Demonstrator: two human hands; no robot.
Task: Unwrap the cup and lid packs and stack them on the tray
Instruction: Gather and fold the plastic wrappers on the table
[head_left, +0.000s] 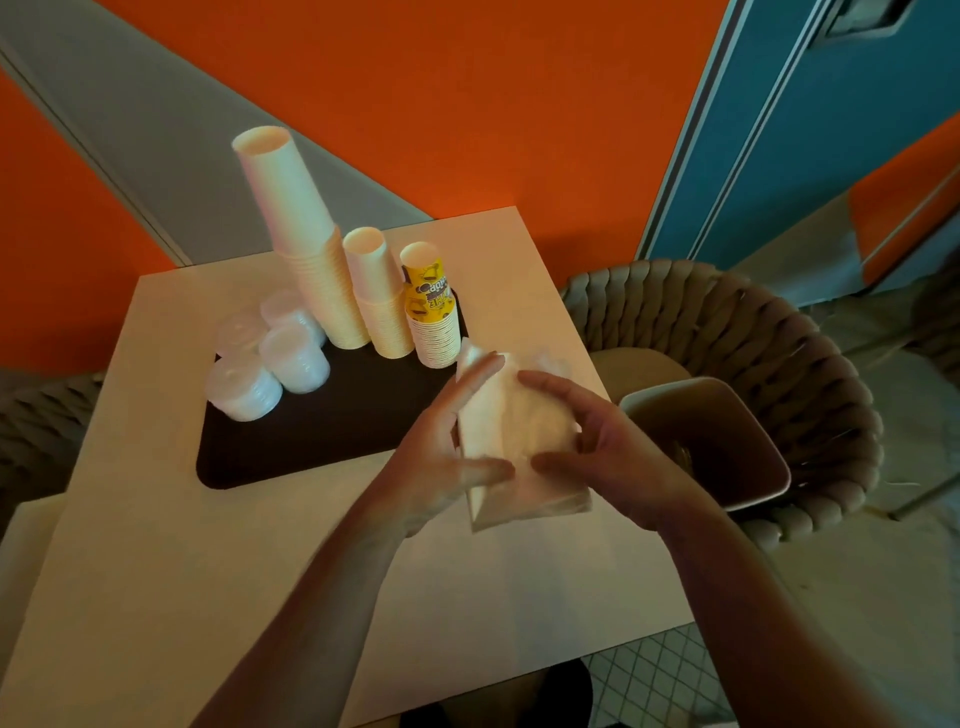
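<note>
A wrapped pack in clear plastic (511, 431) is held between both hands above the table's right side. My left hand (441, 452) grips its left edge, thumb low and fingers along the top. My right hand (608, 441) curls round its right side. On the black tray (332, 431) stand a tall stack of white cups (301, 244), a shorter white stack (379, 296) and a stack topped by a yellow printed cup (431, 312). Several short stacks of clear lids (270, 353) sit at the tray's left end.
The tray lies on a white table (156, 519). A white bin (717, 441) stands on a woven chair (753, 338) just right of the table. An orange wall and a blue door are behind.
</note>
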